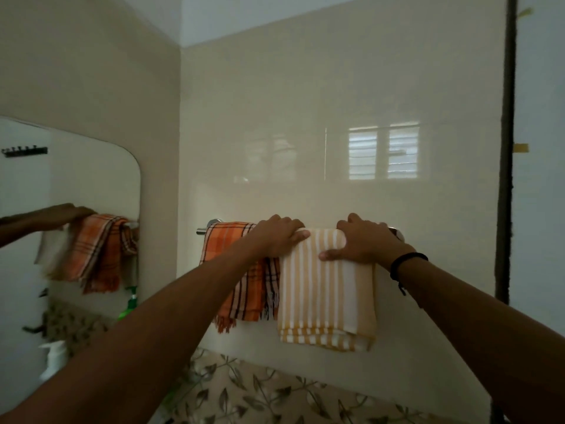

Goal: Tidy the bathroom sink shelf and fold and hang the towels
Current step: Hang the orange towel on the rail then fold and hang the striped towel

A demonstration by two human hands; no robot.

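- A rounded-corner wall mirror (94,179) fills the far left. It reflects an arm and an orange checked cloth on a rail.
- Low beside the mirror are a white plastic pump bottle (55,358) and a green plastic spray bottle (130,304). I cannot tell whether they are real or reflected.
- A chrome towel bar (203,231) is fixed to the glossy cream tiled wall (305,102), with only its left end bare.
- An orange plaid towel with fringed ends (241,270) hangs folded over the left part of the bar.
- The left hand (279,237) sits on top of the bar where the two towels meet. Its fingers are curled over the top and its thumb is on the front, grasping the upper left corner of the next towel.
- A yellow-and-white striped towel (324,295) hangs folded over the bar, touching the plaid one and reaching slightly lower.
- The right hand (363,243) grasps the striped towel's upper right edge, with fingers over the bar and thumb pressed flat on the front.
- A black cord wristband (403,264) circles the right wrist.
- Beige tiles with a leaf pattern (275,393) run below the towels.
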